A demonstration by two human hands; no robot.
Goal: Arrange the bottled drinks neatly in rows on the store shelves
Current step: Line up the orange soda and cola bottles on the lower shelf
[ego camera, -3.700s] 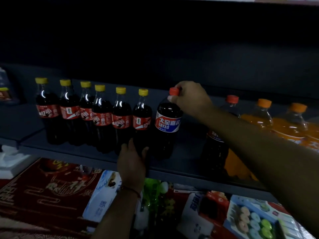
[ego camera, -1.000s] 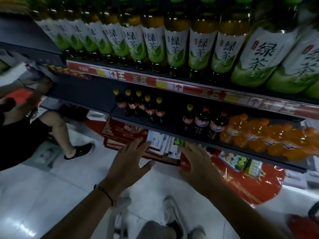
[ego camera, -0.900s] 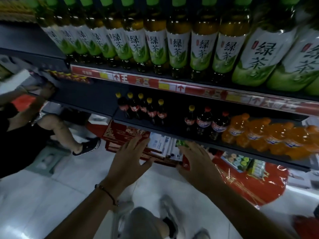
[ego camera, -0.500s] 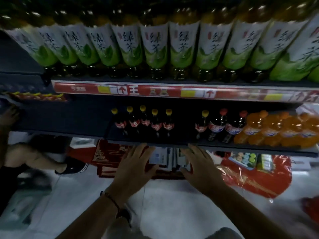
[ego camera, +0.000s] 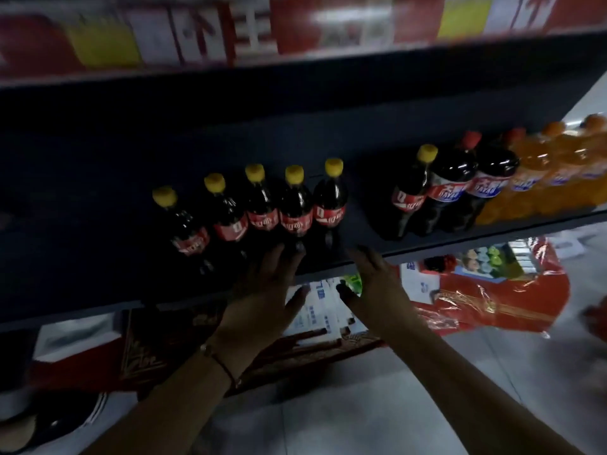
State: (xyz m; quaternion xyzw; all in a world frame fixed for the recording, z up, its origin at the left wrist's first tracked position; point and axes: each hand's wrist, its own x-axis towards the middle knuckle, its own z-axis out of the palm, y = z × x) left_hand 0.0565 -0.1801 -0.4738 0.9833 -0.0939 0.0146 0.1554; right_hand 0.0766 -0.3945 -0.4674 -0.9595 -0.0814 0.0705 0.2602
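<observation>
Several dark cola bottles with yellow caps (ego camera: 295, 205) stand in a row on a dark shelf (ego camera: 98, 257). After a gap, one more yellow-capped cola bottle (ego camera: 410, 195) stands beside two larger red-capped cola bottles (ego camera: 450, 192) and several orange soda bottles (ego camera: 551, 172). My left hand (ego camera: 262, 297) is spread flat at the shelf's front edge, fingertips just below the row. My right hand (ego camera: 377, 284) is spread too, at the edge under the gap. Neither holds anything.
A price strip (ego camera: 230, 34) of the shelf above runs across the top, blurred. Below the shelf lie red gift boxes (ego camera: 157, 349), white packs (ego camera: 322, 310) and a red plastic bag (ego camera: 492, 300). White floor tiles (ego camera: 328, 421) are underneath. A shoe (ego camera: 49, 428) shows at lower left.
The view has come close to the cola shelf; the green tea shelf above has left the frame. Both empty hands have reached forward to the shelf's front edge.
</observation>
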